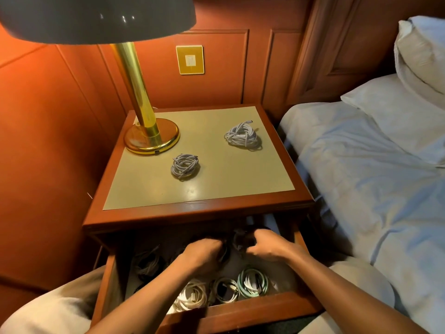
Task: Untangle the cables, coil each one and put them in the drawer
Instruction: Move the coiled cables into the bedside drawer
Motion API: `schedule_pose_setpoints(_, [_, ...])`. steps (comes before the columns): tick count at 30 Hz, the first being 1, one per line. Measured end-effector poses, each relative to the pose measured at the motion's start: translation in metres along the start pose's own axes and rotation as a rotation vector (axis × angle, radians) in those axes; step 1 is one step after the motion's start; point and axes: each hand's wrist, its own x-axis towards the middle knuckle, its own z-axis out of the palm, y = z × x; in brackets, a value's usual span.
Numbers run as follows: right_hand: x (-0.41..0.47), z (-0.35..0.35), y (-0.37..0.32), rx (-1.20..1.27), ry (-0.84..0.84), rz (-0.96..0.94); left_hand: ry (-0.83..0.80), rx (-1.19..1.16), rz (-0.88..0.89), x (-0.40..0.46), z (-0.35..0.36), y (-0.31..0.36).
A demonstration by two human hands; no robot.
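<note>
placing a dark cable (238, 239) into the open drawer (240, 307) looks like the step in hand: both hands are down inside it, the left hand (204, 251) and right hand (267, 247) close together toward the back, fingers curled round a dark bundle between them, so each grip seems closed on that cable, though shadow hides the detail. coiled cables already lie in the drawer: white coils (192, 296) and a green coil (252, 282) along the front, darker ones at the left. two more remain on the worktop (240, 184), a small coil (185, 165) near the lamp base (151, 138) and a larger coil (243, 135) well apart toward the bed (361, 177). next, i'd judge, the hands must let go, lift out and reach up for one of these; both look wound already, so they may just need carrying down.
</note>
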Motion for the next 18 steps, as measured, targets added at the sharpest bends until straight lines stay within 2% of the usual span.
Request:
schedule_pose_setpoints(3, [-0.001, 0.0, 0.01, -0.032, 0.001, -0.04, 0.041, 0.01, 0.042, -0.003, 0.005, 0.003])
schedule_pose_setpoints(9, [-0.009, -0.005, 0.008, -0.078, -0.074, -0.1, -0.008, 0.035, 0.043, -0.007, -0.002, 0.007])
schedule_pose_setpoints(13, [-0.016, -0.011, -0.004, -0.154, -0.047, -0.116, 0.047, 0.014, 0.053, -0.021, -0.018, 0.011])
schedule_pose_setpoints(18, [-0.032, -0.039, -0.028, -0.084, -0.042, -0.293, 0.048, -0.098, 0.109, -0.043, -0.054, 0.013])
